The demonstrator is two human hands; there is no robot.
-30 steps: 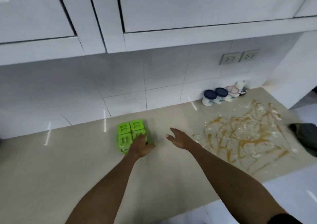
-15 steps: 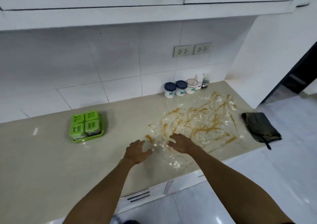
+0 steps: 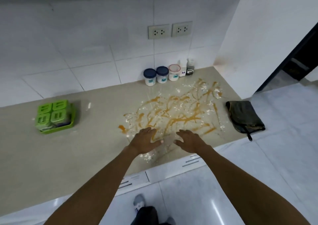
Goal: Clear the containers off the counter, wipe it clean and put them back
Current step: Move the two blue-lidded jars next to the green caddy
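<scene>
A beige counter [image 3: 96, 149] carries an orange and white spill [image 3: 173, 116] at its right half. Against the back wall stand two white jars with dark blue lids [image 3: 150, 77], [image 3: 162, 74], a jar with a pink-rimmed lid [image 3: 174, 72], a white bottle [image 3: 182, 68] and a dark bottle [image 3: 190, 68]. A green tray of green-lidded containers [image 3: 54, 116] sits at the left. A dark cloth [image 3: 244, 116] lies at the counter's right end. My left hand [image 3: 144, 141] and my right hand [image 3: 189, 140] hover empty, fingers spread, over the spill's near edge.
Two wall sockets [image 3: 170, 29] sit above the jars. A white wall [image 3: 258, 40] closes the counter's right end, with a dark doorway beyond. White drawers [image 3: 173, 170] lie under the counter edge. My foot [image 3: 139, 202] stands on the glossy tiled floor.
My left hand let go of the green tray and both hands moved right to the spill. The view swung right and down, bringing the dark cloth and floor into sight.
</scene>
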